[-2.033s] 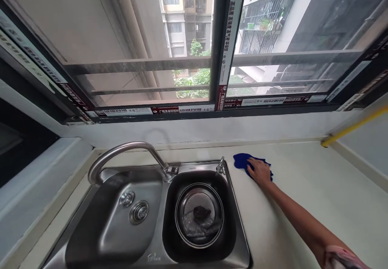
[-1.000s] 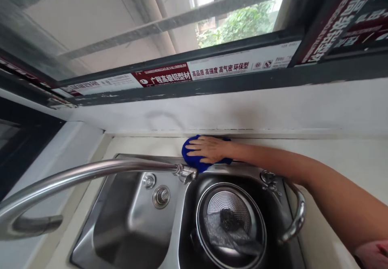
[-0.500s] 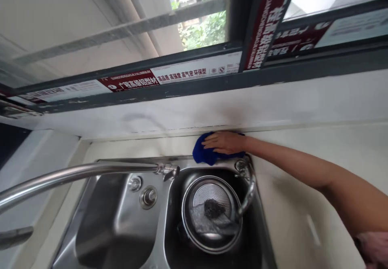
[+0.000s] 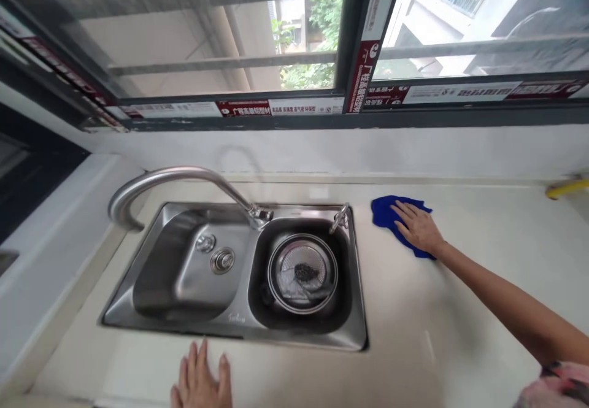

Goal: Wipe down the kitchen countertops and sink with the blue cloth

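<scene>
On the counter right of the double sink, my right hand (image 4: pixel 421 230) holds a dark blue cleaning cloth (image 4: pixel 389 213) pressed under its palm and fingers. The cloth is partly spread, and my hand covers some of it. My left hand (image 4: pixel 202 380) rests on the counter at the sink's front edge, fingers apart, with nothing in it. The steel sink (image 4: pixel 246 328) has two basins. In its right basin sits a round pan (image 4: pixel 276 285) with a dark scouring pad (image 4: pixel 305 272) and a crumpled clear plastic bag (image 4: pixel 289 285) in it.
A tall curved faucet (image 4: pixel 184 173) arches over the left basin. A smaller spout (image 4: pixel 339 218) stands at the sink's back right corner. Behind runs a low white wall (image 4: pixel 414 150) under a dark-framed window (image 4: pixel 276 123). Something yellow (image 4: pixel 568 187) lies at the far right.
My right hand has moved the cloth rightward from behind the sink onto the counter beside it. My left hand has come into view at the front. The camera view has shifted.
</scene>
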{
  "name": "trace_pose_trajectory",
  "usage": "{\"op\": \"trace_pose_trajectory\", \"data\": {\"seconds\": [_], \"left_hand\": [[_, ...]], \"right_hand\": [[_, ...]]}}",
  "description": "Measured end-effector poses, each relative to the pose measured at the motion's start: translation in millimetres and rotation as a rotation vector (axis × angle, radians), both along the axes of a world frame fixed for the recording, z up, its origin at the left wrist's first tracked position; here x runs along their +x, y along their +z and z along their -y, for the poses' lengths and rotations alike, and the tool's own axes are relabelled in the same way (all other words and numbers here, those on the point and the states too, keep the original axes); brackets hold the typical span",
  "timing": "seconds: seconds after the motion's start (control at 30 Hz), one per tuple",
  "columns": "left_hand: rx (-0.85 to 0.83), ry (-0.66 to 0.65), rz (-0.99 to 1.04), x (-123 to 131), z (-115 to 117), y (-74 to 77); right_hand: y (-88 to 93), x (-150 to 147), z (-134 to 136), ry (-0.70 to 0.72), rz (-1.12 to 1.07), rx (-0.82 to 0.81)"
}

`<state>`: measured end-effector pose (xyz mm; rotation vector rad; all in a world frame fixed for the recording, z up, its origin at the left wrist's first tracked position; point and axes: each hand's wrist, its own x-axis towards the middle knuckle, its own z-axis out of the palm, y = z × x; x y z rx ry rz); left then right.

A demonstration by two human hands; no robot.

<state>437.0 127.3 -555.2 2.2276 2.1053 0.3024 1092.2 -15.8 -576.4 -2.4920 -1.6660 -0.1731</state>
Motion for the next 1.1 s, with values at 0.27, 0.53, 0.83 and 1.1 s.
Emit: {"op": "trace_pose_trajectory", "data": {"seconds": [0.27,0.53,0.83,1.1], "left_hand": [[-0.072,0.029,0.07,14,1,13.9],[-0.022,0.003,0.153,21,7,20.0],[0.064,-0.105,0.229,4,15,0.5],[0.012,-0.215,0.697,-59,27,3.7]], "right_hand": [[7.1,-116,114,-0.026,0.087,-0.072],[16.1,-257,163,-0.067,0.024,-0.105],[23.0,-373,150,0.026,0.013,-0.128],[22.3,-431,85,0.271,-0.037,-0.173]]}}
